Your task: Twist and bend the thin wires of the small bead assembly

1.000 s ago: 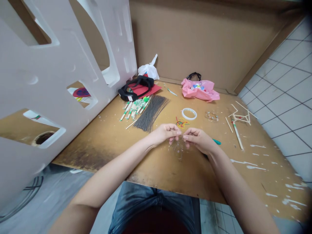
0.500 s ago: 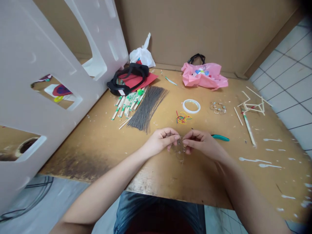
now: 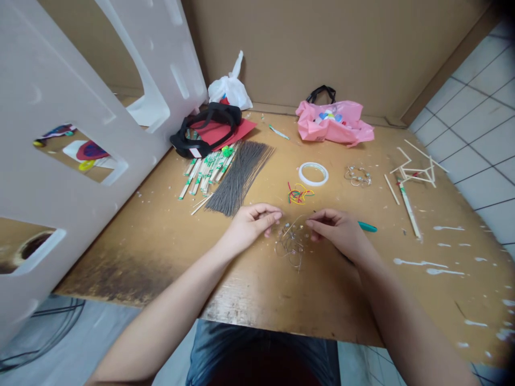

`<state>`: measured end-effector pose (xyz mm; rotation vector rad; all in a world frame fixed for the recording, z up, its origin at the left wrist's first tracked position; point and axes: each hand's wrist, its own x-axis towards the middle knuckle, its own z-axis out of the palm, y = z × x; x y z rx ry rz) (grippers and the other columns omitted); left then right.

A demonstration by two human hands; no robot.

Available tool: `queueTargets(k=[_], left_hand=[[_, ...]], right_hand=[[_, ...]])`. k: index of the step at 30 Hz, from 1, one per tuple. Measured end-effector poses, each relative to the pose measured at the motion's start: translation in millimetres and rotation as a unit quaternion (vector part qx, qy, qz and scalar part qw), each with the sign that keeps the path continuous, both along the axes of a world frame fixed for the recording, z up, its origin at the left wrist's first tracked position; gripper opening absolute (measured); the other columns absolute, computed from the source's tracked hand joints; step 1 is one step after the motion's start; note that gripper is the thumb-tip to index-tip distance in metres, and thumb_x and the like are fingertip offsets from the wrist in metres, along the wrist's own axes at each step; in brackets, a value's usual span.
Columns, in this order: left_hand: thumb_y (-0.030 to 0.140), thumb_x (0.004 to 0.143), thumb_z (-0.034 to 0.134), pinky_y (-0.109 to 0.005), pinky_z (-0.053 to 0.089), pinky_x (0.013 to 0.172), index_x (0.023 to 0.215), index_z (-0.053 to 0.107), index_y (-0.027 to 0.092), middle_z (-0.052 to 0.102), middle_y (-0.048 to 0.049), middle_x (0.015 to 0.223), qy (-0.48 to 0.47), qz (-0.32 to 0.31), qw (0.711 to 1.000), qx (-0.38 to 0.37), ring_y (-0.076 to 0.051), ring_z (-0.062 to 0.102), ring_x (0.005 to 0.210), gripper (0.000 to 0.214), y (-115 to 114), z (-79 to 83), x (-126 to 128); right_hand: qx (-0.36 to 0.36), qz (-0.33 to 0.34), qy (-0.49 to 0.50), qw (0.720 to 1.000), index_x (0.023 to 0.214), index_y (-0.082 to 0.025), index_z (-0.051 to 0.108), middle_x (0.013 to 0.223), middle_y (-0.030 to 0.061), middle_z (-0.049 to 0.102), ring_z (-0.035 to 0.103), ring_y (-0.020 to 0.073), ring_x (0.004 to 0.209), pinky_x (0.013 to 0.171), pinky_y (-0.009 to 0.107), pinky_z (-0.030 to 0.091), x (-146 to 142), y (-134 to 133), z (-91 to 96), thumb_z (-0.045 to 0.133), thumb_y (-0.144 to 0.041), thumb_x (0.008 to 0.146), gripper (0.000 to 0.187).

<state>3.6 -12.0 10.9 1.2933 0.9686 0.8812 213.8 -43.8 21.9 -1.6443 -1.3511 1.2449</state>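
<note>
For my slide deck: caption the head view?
Both hands work a tangle of thin wire on a paint-flecked wooden table.

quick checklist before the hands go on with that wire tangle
1. Wire tangle lies flat on the table, between the hands: ok.
2. Left hand beside the tangle, fingers curled; whether it pinches a strand: cannot tell.
3. Right hand has a grip on the wire: cannot tell.
4. Teal-handled tool lies just past the right hand: ok.
5. Rubber bands and tape ring lie apart from the tangle: ok.
</note>
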Motion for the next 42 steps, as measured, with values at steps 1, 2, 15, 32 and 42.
queueTargets(k=[1,2,15,32,42], left_hand=[[0.033,0.072,0.068,-0.019,0.041,0.048,0.084,0.067,0.011,0.062,0.0007,0.065,0.006,-0.005,1.000,-0.003,-0.004,0.047,0.045,0.025,-1,-0.3,1],[0.033,0.071,0.068,-0.019,0.041,0.047,0.084,0.067,0.011,0.061,0.0012,0.062,0.013,-0.013,1.000,-0.007,-0.004,0.047,0.045,0.025,-2,-0.6,2],[0.026,0.071,0.066,-0.015,0.040,0.044,0.077,0.063,0.011,0.056,0.0031,0.054,0.079,-0.018,0.997,0.007,-0.004,0.048,0.044,0.017,2,-4.6,4],[0.024,0.072,0.065,-0.019,0.035,0.052,0.073,0.064,0.013,0.058,0.0018,0.061,0.119,-0.014,0.986,0.111,-0.006,0.046,0.053,0.012,3,-8.2,6],[0.031,0.071,0.068,-0.015,0.032,0.040,0.078,0.057,0.012,0.056,0.0025,0.064,-0.020,-0.091,0.994,-0.051,-0.004,0.048,0.048,0.023,1,-10.1,9]], right_hand=[[0.000,0.003,-0.002,1.000,0.075,-0.017,0.063,0.055,-0.0014,0.062,0.060,0.0135,0.052,0.058,0.028,0.048,-1,-1,0.1,0.069,-0.041,0.067,0.026],[0.000,0.006,-0.003,1.000,0.076,-0.017,0.063,0.055,-0.0011,0.063,0.060,0.0138,0.053,0.058,0.028,0.048,-2,-1,0.0,0.069,-0.041,0.067,0.026],[0.024,0.021,0.022,0.999,0.080,-0.019,0.071,0.055,-0.0018,0.058,0.048,0.0101,0.048,0.047,0.025,0.037,-3,7,-10.9,0.070,-0.046,0.066,0.030],[0.031,0.010,0.096,0.995,0.075,-0.019,0.067,0.059,-0.0017,0.061,0.054,0.0099,0.052,0.054,0.026,0.047,-8,12,-16.7,0.072,-0.043,0.065,0.026],[0.006,0.035,0.174,0.984,0.081,-0.018,0.067,0.060,-0.0014,0.064,0.059,0.0115,0.054,0.054,0.027,0.049,-6,11,-15.3,0.075,-0.037,0.063,0.026]])
